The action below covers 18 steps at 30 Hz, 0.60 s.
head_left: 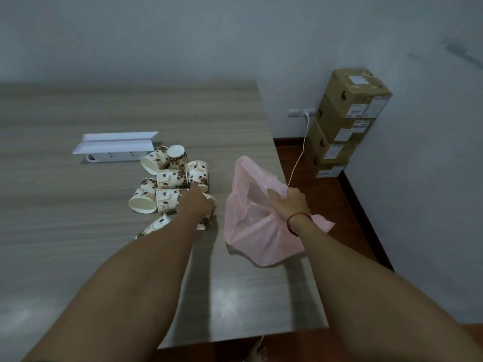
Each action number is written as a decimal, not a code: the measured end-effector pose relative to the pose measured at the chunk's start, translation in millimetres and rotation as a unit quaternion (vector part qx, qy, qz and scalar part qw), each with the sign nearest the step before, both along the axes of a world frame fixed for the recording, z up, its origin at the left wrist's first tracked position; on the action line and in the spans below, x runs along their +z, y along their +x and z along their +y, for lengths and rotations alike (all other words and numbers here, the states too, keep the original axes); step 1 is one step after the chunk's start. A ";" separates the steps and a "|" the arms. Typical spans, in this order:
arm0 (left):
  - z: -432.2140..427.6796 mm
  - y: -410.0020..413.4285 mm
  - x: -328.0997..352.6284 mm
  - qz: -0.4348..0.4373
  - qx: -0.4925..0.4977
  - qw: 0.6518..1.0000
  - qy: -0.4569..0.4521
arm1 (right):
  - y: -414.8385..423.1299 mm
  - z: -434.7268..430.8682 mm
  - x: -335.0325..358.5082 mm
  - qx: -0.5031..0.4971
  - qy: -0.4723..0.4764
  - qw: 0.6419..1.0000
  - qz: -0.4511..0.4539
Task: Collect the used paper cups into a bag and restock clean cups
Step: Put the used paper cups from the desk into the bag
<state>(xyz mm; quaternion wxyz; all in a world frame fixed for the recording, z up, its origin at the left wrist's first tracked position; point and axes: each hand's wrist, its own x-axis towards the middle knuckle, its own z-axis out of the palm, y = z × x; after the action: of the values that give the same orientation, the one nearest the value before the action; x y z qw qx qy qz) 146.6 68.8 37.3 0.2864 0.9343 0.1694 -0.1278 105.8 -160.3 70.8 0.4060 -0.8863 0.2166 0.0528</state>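
Note:
Several used paper cups (171, 178) with a coffee-bean print lie tumbled in a heap near the middle of the wooden table (78, 218). My left hand (196, 205) reaches into the right side of the heap, its fingers curled over one tipped cup (207, 218). Another cup (154, 227) lies on its side beside my left forearm. To the right, my right hand (288, 202) pinches the rim of a thin pink plastic bag (251, 231) and holds its mouth open above the table. No clean cups are in view.
A white power strip (112, 157) under a raised white cover (115, 142) lies behind the cups. The table's right edge runs just past the bag. Stacked cardboard boxes (345, 121) stand against the wall, beside a wall socket (300, 113) with a white cable.

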 end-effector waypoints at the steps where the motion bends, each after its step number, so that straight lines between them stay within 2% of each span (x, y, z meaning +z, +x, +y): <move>1: 4.3 3.3 -10.6 0.006 -0.005 1.000 -0.027 | 2.0 3.2 -1.2 0.003 0.010 1.000 0.006; 4: 10.4 7.2 -36.6 0.024 0.001 0.999 -0.049 | 8.8 12.6 -1.0 0.006 0.026 0.999 0.021; 7: 8.0 -2.5 -35.5 0.013 -0.001 1.000 -0.026 | 13.3 20.9 -3.6 0.011 0.031 0.999 0.022; 12: 11.8 -10.0 -41.5 0.032 0.012 0.998 -0.051 | 16.8 28.3 -8.4 -0.002 0.033 0.999 0.024; 16: 7.8 -14.1 -28.7 -0.018 0.051 0.996 -0.074 | 22.4 28.1 -14.8 -0.015 0.002 1.000 -0.018; 18: 1.4 -13.4 -15.1 -0.038 0.070 0.990 -0.116 | 24.6 27.4 -11.8 -0.021 0.001 0.999 -0.030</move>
<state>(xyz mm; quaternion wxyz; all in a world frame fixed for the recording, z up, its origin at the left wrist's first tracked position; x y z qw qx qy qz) 133.3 70.3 22.2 0.4070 0.8850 0.2072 -0.0906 130.4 -132.9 59.0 0.4140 -0.8825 0.2227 0.0179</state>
